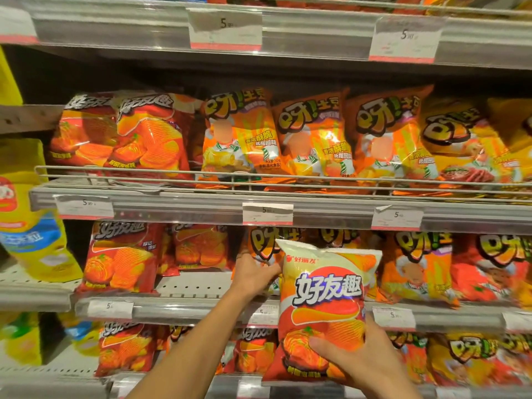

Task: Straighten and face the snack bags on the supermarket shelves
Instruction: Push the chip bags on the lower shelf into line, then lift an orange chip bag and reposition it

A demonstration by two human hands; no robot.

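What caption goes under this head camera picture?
Right hand holds a red chip bag while left hand reaches into the shelf.

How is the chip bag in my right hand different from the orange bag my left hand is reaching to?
The held chip bag is off the shelf, gripped by the right hand; the orange bag stands on the shelf at the left hand. The held bag has a white top over red; the shelved one is orange. Both face outward.

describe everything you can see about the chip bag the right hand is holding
The chip bag is a glossy foil-look pouch, white at its crimped top and red-orange below, with bold blue-and-white characters and ridged chips pictured. It looks puffed and sealed, upright with a slight tilt, front facing the camera, off the shelf. The right hand grips its lower right; the left hand reaches beside its upper left edge.
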